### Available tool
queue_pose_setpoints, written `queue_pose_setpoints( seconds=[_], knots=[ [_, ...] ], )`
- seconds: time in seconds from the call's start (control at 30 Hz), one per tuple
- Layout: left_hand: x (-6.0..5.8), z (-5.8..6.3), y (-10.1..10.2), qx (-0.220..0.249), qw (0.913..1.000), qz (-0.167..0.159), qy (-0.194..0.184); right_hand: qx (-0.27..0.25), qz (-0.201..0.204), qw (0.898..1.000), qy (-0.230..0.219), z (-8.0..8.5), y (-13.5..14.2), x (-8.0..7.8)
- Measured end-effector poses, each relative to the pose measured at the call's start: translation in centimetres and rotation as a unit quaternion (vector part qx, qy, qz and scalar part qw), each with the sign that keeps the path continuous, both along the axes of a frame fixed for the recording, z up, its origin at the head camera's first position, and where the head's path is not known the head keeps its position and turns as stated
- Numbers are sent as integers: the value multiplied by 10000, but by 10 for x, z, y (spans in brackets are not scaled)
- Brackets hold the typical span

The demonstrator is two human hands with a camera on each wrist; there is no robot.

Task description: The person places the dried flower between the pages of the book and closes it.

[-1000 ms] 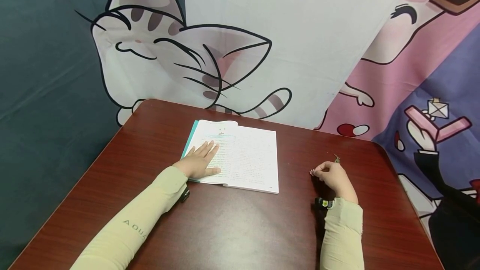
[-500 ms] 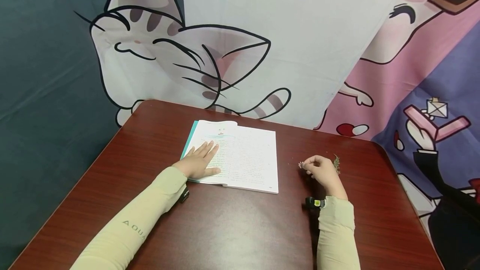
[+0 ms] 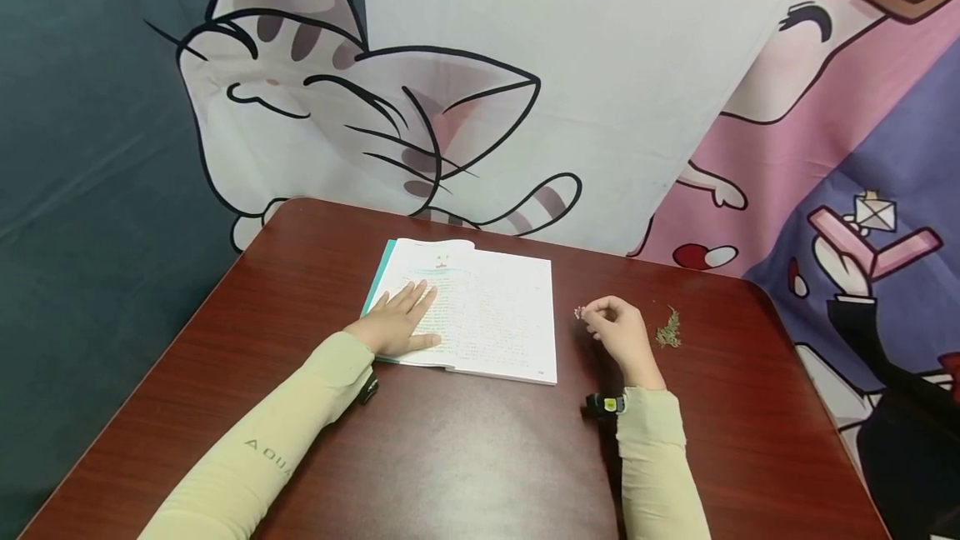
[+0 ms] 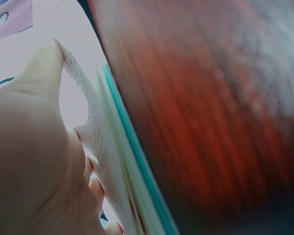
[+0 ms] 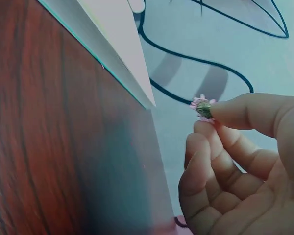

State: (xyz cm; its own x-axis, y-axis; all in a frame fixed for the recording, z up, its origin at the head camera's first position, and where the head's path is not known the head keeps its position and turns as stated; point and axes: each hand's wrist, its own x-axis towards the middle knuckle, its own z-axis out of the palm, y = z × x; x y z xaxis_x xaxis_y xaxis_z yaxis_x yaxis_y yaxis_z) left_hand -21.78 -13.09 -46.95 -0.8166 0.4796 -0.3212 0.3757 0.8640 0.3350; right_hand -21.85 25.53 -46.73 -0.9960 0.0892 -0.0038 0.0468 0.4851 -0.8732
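Pink flower (image 3: 578,313), tiny little thing, is pinched at the tip of the right hand (image 3: 618,336), off at 3 o'clock from the open book (image 3: 510,323) and just beside the page edge, not over it. The right wrist view shows the thumb (image 5: 235,110) against its green part with petals poking out, and I'd guess that's on purpose: a fingertip grip on something this small squashes less of it. Can't tell which finger does most of the work on the other side. The left hand (image 3: 396,330) lies flat on the left page, fingers spread, around 9 o'clock from the book's middle; it isn't gripping anything. Looks to me like a paperweight job, since a spread palm should stop the pages springing up. So, hands well apart, one clamped on the bloom, one just pressing paper. Over at 3 to 4 o'clock from the right hand there's a small greenish pile (image 3: 667,330) on the table (image 3: 510,473), too small to make out properly, probably put there so it's handy for that arm without crowding the book.
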Motion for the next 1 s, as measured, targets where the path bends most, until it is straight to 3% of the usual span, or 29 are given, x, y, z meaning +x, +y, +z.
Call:
queue_pose_setpoints(
  seconds=[0.33, 0.53, 0.8, 1.0],
  knots=[
    [-1, -1, 0, -18, 10000, 46, -21, -225, 76, 9989, 396, -2, -29, -1],
    [1, 5, 1, 22, 10000, 29, -16, -219, 145, 9981, 563, -5, -46, -1],
    [0, 1, 0, 4, 10000, 25, -37, -143, 497, 9975, 478, -4, -69, -4],
    [3, 7, 2, 120, 9999, 23, -66, 1, 803, 9957, 452, -5, -83, -12]
  ],
)
